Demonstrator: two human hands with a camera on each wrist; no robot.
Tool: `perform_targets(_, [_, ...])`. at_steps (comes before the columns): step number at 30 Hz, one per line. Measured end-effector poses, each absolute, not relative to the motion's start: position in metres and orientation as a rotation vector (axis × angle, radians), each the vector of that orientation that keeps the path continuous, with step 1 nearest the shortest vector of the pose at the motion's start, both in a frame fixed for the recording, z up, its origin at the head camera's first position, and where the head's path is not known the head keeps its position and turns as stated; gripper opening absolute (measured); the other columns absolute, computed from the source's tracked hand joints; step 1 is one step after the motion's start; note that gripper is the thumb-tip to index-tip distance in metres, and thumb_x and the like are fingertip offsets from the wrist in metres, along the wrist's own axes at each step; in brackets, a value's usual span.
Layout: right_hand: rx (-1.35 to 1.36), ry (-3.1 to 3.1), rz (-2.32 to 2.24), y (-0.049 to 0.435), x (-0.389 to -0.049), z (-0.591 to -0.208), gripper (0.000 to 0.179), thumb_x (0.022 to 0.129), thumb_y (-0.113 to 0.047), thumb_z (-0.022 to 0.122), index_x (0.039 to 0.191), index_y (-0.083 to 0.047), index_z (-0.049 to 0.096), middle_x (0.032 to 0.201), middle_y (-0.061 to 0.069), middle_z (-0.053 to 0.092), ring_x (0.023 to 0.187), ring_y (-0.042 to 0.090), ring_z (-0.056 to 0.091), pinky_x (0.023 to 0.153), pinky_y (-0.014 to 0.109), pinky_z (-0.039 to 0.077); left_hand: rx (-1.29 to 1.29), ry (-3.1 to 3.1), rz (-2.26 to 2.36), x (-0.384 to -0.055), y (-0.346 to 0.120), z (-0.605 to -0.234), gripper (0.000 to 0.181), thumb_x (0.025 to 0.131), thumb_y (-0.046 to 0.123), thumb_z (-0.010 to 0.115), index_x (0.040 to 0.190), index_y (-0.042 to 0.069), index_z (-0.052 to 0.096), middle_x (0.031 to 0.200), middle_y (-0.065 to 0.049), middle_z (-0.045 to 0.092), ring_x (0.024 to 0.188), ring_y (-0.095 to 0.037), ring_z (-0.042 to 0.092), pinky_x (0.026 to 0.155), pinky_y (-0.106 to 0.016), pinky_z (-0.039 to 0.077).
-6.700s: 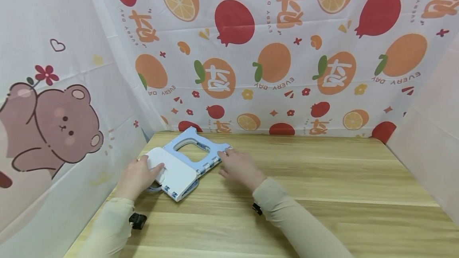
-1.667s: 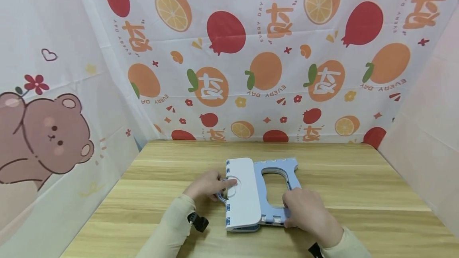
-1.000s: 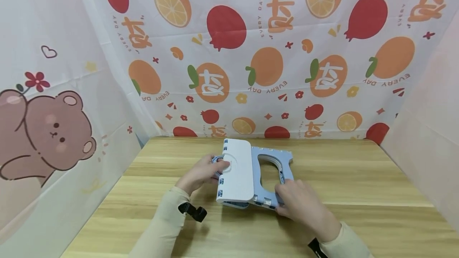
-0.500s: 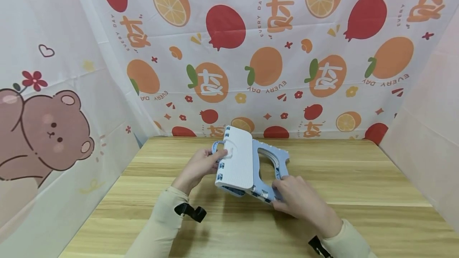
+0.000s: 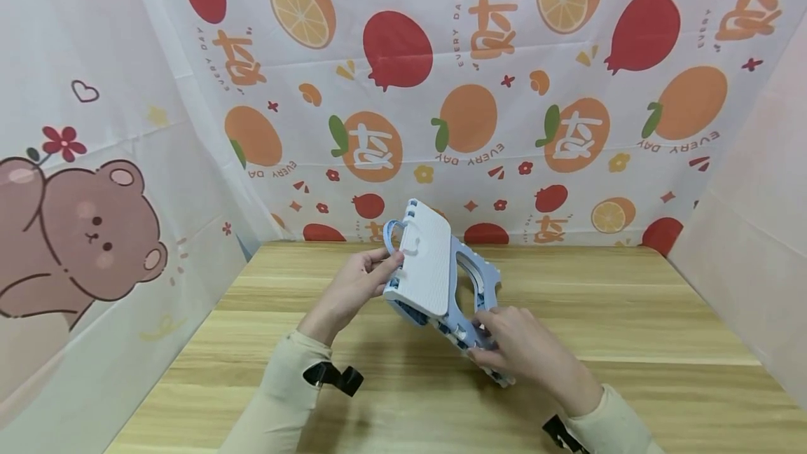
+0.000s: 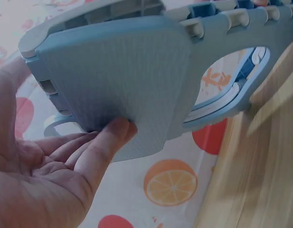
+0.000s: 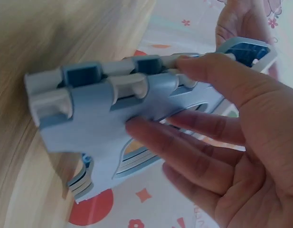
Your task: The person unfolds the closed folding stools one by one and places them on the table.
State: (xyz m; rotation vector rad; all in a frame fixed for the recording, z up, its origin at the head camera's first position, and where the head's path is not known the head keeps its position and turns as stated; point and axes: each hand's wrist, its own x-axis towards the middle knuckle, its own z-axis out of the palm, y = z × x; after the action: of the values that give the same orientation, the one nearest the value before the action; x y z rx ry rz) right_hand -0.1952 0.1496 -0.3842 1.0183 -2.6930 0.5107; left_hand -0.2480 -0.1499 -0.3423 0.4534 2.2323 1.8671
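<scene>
A folded plastic step stool [image 5: 429, 261], with white top panels and light blue legs, is tilted up over the table, its lower leg end down near the wood. My left hand [image 5: 353, 286] pinches the left edge of the top, thumb on the white face, beside a blue carry loop [image 5: 390, 237]. On the other side my right hand [image 5: 529, 349] pinches the hinged edge of a blue leg panel [image 7: 108, 109], thumb on the hinges and fingers on the face by the oval opening. In the left wrist view, fingertips press the textured underside panel [image 6: 122, 80].
The wooden table [image 5: 630, 342] extends around the stool on both sides. Behind it hangs a fruit-print cloth [image 5: 403, 125], and a bear-print cloth [image 5: 107, 230] closes the left side. A plain pale cloth [image 5: 756, 244] is on the right.
The stool was at the far left, then mid-table lying flat. Since then its top end has risen in my left hand, so it tilts steeply. My right hand stays low on the leg edge.
</scene>
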Motion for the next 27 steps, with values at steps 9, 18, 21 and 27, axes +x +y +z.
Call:
perform_targets(9, [1.005,-2.669,0.732,0.148,-0.201,-0.389,0.025,0.093,-0.023,0.084,0.108,-0.006,0.074,0.093,0.007,0.081,0.077,0.014,0.079,0.063,0.013,0.057,0.634,2.244,1.845,-0.238,-0.147,-0.338,0.084,0.109,0.044,0.062,0.169,-0.001,0.024,0.169,-0.023,0.041,0.154,-0.038,0.046,0.122,-0.052,0.044])
perform_targets(18, [0.891,-2.669,0.951,0.139,-0.203,-0.4,0.029,0.094,-0.026,0.085,0.113,-0.007,0.076,0.103,0.008,0.082,0.083,0.013,0.079,0.069,0.022,0.064,0.772,2.215,1.854,-0.232,-0.136,-0.336,0.094,0.099,0.035,0.08,0.172,0.014,0.024,0.175,-0.011,0.036,0.158,-0.034,0.042,0.122,-0.055,0.043])
perform_targets(21, [0.852,-2.696,1.011,0.138,-0.204,-0.401,0.03,0.094,-0.027,0.086,0.115,-0.008,0.076,0.106,0.007,0.082,0.085,0.01,0.078,0.07,0.019,0.062,0.811,2.172,1.892,-0.232,-0.132,-0.338,0.095,0.097,0.026,0.083,0.172,0.018,0.025,0.175,-0.007,0.035,0.16,-0.032,0.039,0.125,-0.056,0.038])
perform_targets(27, [0.847,-2.701,1.089,0.138,-0.206,-0.403,0.035,0.096,-0.03,0.083,0.121,-0.007,0.075,0.11,0.007,0.082,0.089,0.011,0.078,0.074,0.022,0.064,0.846,2.142,1.905,-0.232,-0.124,-0.344,0.095,0.093,0.017,0.086,0.17,0.022,0.031,0.175,-0.002,0.036,0.16,-0.028,0.039,0.123,-0.047,0.042])
